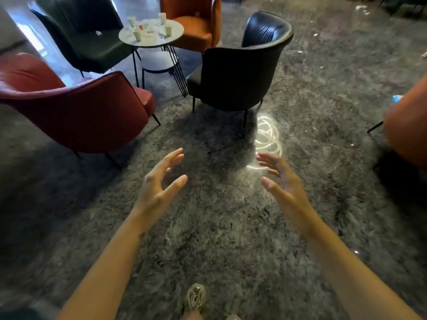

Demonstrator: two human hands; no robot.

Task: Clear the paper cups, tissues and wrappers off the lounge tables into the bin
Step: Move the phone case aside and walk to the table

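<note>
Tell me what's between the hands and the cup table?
Head view: from the left hand and right hand, bare grey floor, then the gap between red chair and black chair, before the table.

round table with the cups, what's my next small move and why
Probably step forward through the gap between the red chair and the black chair toward the round table. The left hand and the right hand are open and hold nothing, and the paper cups stand on that table, seemingly beyond reach.
</note>
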